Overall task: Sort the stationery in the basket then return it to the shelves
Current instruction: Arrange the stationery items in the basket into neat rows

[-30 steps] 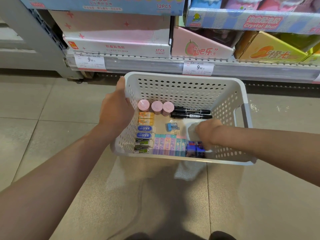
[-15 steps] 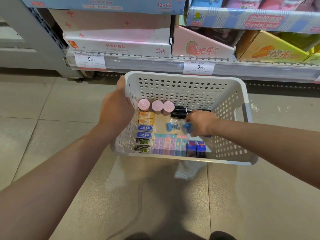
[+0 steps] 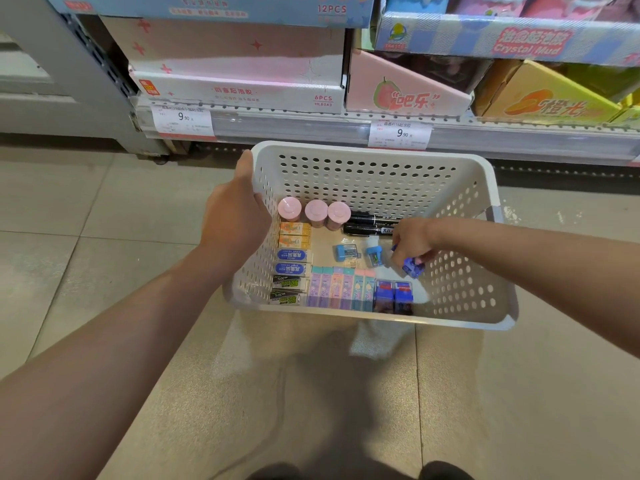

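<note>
While the white perforated plastic basket (image 3: 374,161) is gripped at its rim by the left hand (image 3: 232,216), what seems a small blue sharpener (image 3: 411,268) is pinched by the right hand (image 3: 412,242).

Tiled floor (image 3: 104,271) at six o'clock; white price tags (image 3: 400,134) (both reading 9.90) at twelve.

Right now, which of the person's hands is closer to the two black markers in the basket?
Right. The right hand sits right beside the black markers, covering their ends, while the left hand grips the basket rim across from them.
</note>
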Motion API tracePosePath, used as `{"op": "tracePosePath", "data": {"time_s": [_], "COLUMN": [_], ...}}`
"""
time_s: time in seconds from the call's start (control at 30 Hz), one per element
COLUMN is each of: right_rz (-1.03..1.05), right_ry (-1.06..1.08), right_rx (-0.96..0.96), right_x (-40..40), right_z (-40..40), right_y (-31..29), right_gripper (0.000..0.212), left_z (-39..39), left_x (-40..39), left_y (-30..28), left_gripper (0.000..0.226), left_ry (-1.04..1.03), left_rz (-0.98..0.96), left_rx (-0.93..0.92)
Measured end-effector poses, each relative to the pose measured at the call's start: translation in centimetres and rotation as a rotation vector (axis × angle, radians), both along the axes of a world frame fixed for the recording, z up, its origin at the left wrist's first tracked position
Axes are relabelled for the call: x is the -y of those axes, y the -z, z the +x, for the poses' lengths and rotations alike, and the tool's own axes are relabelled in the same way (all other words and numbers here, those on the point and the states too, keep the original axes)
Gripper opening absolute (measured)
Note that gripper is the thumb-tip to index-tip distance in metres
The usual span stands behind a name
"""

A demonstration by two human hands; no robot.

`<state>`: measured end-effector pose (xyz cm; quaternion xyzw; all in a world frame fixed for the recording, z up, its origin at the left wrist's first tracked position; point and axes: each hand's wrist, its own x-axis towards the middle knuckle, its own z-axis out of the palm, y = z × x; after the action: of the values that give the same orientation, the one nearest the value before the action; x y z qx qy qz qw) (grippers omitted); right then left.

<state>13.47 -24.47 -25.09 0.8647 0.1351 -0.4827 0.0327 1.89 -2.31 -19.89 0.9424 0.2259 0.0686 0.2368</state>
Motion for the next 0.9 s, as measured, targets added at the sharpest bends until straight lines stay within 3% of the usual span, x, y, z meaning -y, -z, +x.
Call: {"op": "tracePosePath", "data": {"time_s": [0.07,0.2,0.43,0.5,0.57,0.63,0.77,0.87,0.9], "right_rz": [0.013,0.082,0.052,0.004,-0.122,-0.204,-0.347,-0.382,-0.378], "right_ry": [0.169,0.286,0.199,0.075,-0.226,-0.467,-0.689,-0.728,-0.724], "right_rx": [-0.180,-0.335,-0.307,-0.235,-0.075,0.043,-0.004,-0.012,-0.005], "right_x": [0.3,0.7,0.7,0.5,0.4,0.2,0.1,0.3,0.3], "right_z": [0.3,0.4,-0.1,-0.3,-0.5,-1.0,-2.0,-2.1,-2.1], "right_y": [-0.5,-1.2,-1.8,-2.4,-2.6,-2.5,-0.5,0.9,1.0], "right_gripper": [0.013,0.017,0.020,0.025,0.045,0.049,0.038,0.010,0.010], "left_z": [0.0,-0.1,-0.1,-0.1,-0.1,-0.2,0.0,0.0,0.1], "left_x": [0.1,0.1,0.2,0.1,0.1,0.1,-0.1,-0.2,-0.2], "left_y": [-0.1,-0.2,-0.2,-0.2,-0.2,-0.3,0.1,0.3,0.4], "left_gripper": [0.058,0.057,0.057,0.056,0.055,0.054,0.054,0.057,0.058], "left_ry": [-0.002,0.007,0.010,0.012,0.018,0.019,0.017,0.010,0.008], "left_rz": [-0.008,-0.002,-0.006,-0.005,-0.013,-0.020,-0.008,0.001,0.004], "left_rx": [-0.004,-0.004,-0.005,0.001,0.001,0.000,0.008,0.003,0.000]}}
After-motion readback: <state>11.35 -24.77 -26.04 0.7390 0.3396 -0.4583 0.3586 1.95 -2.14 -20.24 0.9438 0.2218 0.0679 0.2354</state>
